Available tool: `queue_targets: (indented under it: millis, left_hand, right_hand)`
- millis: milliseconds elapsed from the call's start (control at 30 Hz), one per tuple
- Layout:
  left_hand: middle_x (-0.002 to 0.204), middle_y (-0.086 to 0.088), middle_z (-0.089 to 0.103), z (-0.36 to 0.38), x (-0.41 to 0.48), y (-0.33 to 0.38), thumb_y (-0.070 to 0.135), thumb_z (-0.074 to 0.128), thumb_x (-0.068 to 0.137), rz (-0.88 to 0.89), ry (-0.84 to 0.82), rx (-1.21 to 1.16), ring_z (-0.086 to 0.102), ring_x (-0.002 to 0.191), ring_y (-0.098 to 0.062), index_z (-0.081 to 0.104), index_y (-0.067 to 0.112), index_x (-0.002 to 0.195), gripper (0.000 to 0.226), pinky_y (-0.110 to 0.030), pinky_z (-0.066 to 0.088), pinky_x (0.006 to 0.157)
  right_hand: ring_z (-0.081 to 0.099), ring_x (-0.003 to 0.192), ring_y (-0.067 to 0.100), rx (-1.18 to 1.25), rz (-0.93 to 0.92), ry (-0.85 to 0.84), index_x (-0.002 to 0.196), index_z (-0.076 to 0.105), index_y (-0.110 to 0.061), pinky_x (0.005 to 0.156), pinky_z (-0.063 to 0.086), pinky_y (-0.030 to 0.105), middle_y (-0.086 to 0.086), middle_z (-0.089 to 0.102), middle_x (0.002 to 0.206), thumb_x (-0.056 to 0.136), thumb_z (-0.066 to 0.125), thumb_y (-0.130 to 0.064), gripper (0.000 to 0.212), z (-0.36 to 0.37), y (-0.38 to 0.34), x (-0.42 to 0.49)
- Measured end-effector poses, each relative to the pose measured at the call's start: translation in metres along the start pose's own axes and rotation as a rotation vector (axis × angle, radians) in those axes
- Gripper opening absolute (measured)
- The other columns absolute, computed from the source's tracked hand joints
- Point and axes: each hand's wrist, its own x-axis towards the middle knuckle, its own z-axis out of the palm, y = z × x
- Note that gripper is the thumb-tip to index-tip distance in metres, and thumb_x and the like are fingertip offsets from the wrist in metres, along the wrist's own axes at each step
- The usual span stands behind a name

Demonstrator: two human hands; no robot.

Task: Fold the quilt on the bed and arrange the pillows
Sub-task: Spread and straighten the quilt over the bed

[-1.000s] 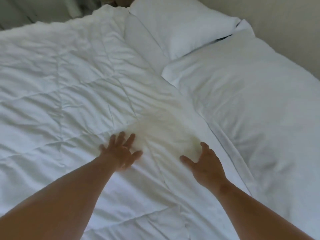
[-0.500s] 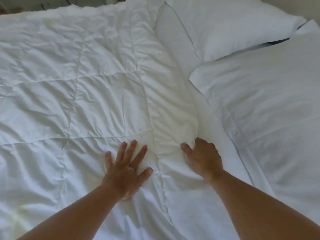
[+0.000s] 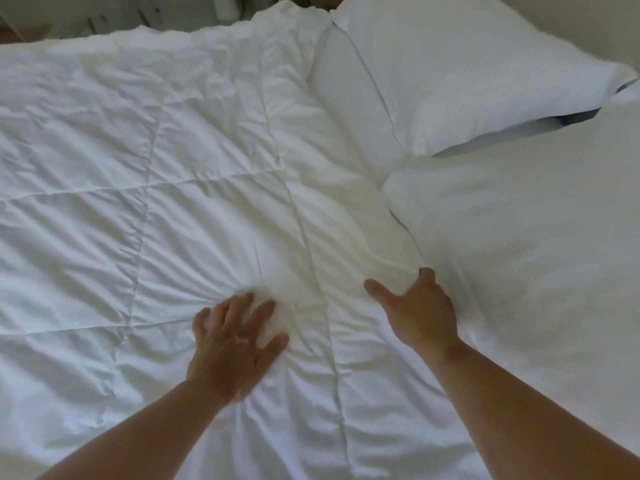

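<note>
Quilt (image 3: 207, 168) is spread flat across the bed, white and stitched into large squares. Its right edge lies against the near pillow (image 3: 519, 289) and runs up beside the far pillow (image 3: 467, 81). It is judged soft, puffy and light for its bulk, with no stiffness. Creases radiate wherever it is pressed, and it can be expected to sag and slide on itself once lifted.

The left hand (image 3: 235, 344) is laid on it with fingers spread and nothing grasped, and the filling is pushed into a small mound ahead of the fingertips. The right hand (image 3: 415, 306) is curled over the quilt's edge just beside the near pillow, thumb on top and fingertips hidden, so the edge is taken as grasped.

A hold is best taken along that edge or at a corner, with a full handful of cover and filling gathered. A thin pinch of cover alone is likely to slip. The two pillows are set close together by the wall (image 3: 588, 22).
</note>
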Motion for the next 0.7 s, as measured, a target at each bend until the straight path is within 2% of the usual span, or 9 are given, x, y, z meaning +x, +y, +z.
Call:
queue_targets:
  millis: [67,100,200,233,300,433,500,600,700]
  left_hand:
    - [0.13,0.001,0.052,-0.015,0.043,-0.009,0.074,0.027,0.089,-0.015,0.132,-0.046,0.053,0.117,-0.028,0.053,0.035,0.127,0.06,-0.052,0.036,0.1]
    - [0.136,0.0,0.049,-0.024,0.068,-0.014,0.071,0.028,0.089,-0.046,0.169,-0.059,0.049,0.123,-0.028,0.048,0.033,0.131,0.061,-0.053,0.034,0.103]
    - [0.166,-0.003,0.008,-0.043,0.157,-0.027,0.068,0.016,0.095,-0.145,0.103,-0.077,0.009,0.152,-0.026,0.01,0.036,0.155,0.069,-0.056,0.013,0.119]
    - [0.168,0.0,-0.007,-0.046,0.184,-0.029,0.07,0.012,0.094,-0.154,0.033,-0.063,-0.004,0.154,-0.025,-0.002,0.039,0.157,0.071,-0.058,0.005,0.121]
    - [0.166,0.002,-0.019,-0.042,0.22,-0.026,0.074,0.003,0.09,-0.117,-0.066,0.014,-0.015,0.153,-0.025,-0.013,0.041,0.155,0.075,-0.062,0.0,0.119]
    - [0.166,0.001,-0.019,-0.013,0.238,-0.023,0.072,-0.005,0.088,-0.083,0.007,0.043,-0.018,0.152,-0.027,-0.017,0.038,0.155,0.076,-0.063,-0.002,0.119]
    - [0.166,0.002,-0.018,-0.005,0.239,-0.025,0.072,-0.007,0.088,-0.083,0.041,0.06,-0.019,0.152,-0.026,-0.017,0.038,0.154,0.075,-0.061,-0.003,0.12]
    - [0.166,0.002,-0.019,-0.002,0.247,-0.029,0.072,-0.009,0.086,-0.083,0.063,0.068,-0.019,0.152,-0.025,-0.021,0.038,0.153,0.076,-0.06,-0.005,0.12]
    - [0.167,0.0,-0.012,0.002,0.252,-0.033,0.072,-0.011,0.086,-0.076,0.089,0.056,-0.014,0.154,-0.026,-0.02,0.038,0.152,0.075,-0.061,-0.002,0.12]
  right_hand:
    - [0.062,0.11,0.032,-0.018,0.011,0.034,0.135,0.039,-0.004,0.084,0.051,0.035,0.012,0.061,0.122,0.076,0.065,-0.074,0.095,0.015,-0.014,0.015]
    - [0.063,0.109,0.032,-0.083,-0.014,0.075,0.133,0.04,-0.005,0.086,0.052,0.038,0.012,0.061,0.121,0.075,0.064,-0.076,0.095,0.023,-0.015,0.017]
    - [0.061,0.113,0.03,-0.126,-0.018,0.111,0.136,0.04,-0.01,0.091,0.049,0.038,0.008,0.06,0.124,0.07,0.066,-0.078,0.099,0.029,-0.013,0.018]
    - [0.061,0.115,0.029,-0.097,0.0,0.088,0.139,0.038,-0.013,0.093,0.048,0.038,0.006,0.061,0.126,0.066,0.069,-0.078,0.102,0.026,-0.015,0.022]
    - [0.061,0.118,0.026,-0.056,-0.016,0.037,0.143,0.035,-0.017,0.095,0.048,0.037,0.002,0.063,0.125,0.059,0.075,-0.076,0.11,0.017,-0.028,0.034]
    - [0.061,0.116,0.025,0.024,-0.115,-0.067,0.139,0.041,-0.017,0.094,0.048,0.034,0.0,0.062,0.125,0.056,0.079,-0.075,0.109,0.018,-0.094,0.108]
    - [0.063,0.109,0.023,0.172,-0.079,-0.082,0.133,0.048,-0.014,0.094,0.051,0.035,-0.002,0.064,0.12,0.049,0.082,-0.076,0.11,0.028,-0.136,0.156]
    - [0.063,0.111,0.022,0.43,-0.001,-0.119,0.144,0.042,-0.01,0.099,0.053,0.039,-0.002,0.061,0.125,0.046,0.086,-0.07,0.123,0.036,-0.187,0.217]
    - [0.069,0.099,0.021,0.472,-0.061,-0.192,0.131,0.052,-0.012,0.091,0.058,0.04,0.001,0.067,0.118,0.05,0.091,-0.059,0.101,0.05,-0.211,0.246]
